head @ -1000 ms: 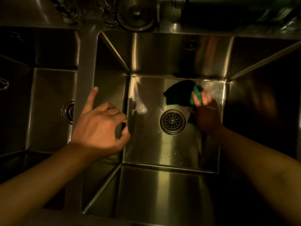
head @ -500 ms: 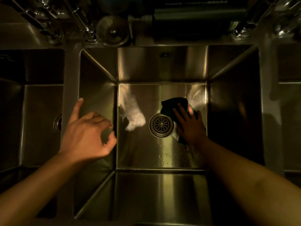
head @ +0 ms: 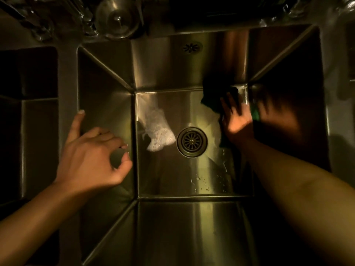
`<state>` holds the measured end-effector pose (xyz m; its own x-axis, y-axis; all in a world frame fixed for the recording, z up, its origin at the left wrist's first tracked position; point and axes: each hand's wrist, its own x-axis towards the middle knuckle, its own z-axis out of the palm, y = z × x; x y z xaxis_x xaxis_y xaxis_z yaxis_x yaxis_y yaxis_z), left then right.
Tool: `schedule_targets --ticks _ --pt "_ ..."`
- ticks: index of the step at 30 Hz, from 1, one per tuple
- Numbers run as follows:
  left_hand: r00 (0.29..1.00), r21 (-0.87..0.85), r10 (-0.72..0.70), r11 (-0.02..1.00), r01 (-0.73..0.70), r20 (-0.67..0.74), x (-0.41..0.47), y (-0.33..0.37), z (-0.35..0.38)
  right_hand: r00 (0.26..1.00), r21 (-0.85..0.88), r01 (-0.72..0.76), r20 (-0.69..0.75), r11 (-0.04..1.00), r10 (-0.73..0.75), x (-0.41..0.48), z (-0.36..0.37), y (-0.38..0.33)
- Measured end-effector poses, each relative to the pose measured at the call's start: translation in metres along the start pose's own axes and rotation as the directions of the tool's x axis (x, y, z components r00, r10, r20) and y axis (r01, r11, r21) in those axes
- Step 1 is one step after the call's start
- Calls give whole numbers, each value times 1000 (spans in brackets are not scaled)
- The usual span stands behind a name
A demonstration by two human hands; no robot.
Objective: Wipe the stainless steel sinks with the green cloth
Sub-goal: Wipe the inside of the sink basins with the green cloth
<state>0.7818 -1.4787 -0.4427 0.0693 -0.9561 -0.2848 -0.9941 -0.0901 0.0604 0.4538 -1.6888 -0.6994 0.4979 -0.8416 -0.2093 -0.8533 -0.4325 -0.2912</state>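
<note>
- The cloth point(head: 213, 99) lies in the far right corner of the sink point(head: 192, 185), on the floor where it meets the far and right walls; it looks dark in this light, with a green edge showing at the right of our hand.
- Our right hand point(head: 237, 120) lies flat on the cloth, fingers point(head: 227, 104) spread and pointing away from us, pressing it against the floor. The hand is blurred, so we cannot tell whether any fold is pinched.
- The right wall mirrors this hand as a dim, smeared shape.
- The drain point(head: 192, 142) sits mid-floor, just left of the right hand and apart from the cloth.
- A white patch of foam point(head: 157, 131) lies on the floor left of the drain, near the left wall.
- Water drops point(head: 207, 182) dot the floor near us, right of centre.
- Our left hand point(head: 90, 158) hangs over the sink's left wall and holds nothing: the index finger points away, the other fingers curl loosely and the thumb tip nears them.
- A second sink point(head: 38, 131) lies to the left, past a steel divider point(head: 67, 93).
- Past the far rim we see a round steel lid point(head: 117, 18) and shiny fittings, too dark to make out.
</note>
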Motion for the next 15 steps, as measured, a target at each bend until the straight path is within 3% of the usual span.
schedule_targets --ticks 2,4,7,11,15 --pt "1000 -6 9 1000 -9 -11 0 1 -2 999 -68 36 38 997 -34 -32 3 -1" --pt "999 -25 11 1000 -12 -32 -2 2 -3 983 -73 164 96 984 -156 -74 8 -4" --pt "998 -54 18 998 -22 -67 -4 3 -5 902 -143 376 281 915 -327 -127 10 -9" --pt "995 -78 27 996 -35 -97 -5 1 -3 710 -87 610 503 788 -494 -159 22 -20" --pt "989 -96 40 994 -54 -140 -5 -2 3 464 40 797 600 603 -652 -161 35 -46"
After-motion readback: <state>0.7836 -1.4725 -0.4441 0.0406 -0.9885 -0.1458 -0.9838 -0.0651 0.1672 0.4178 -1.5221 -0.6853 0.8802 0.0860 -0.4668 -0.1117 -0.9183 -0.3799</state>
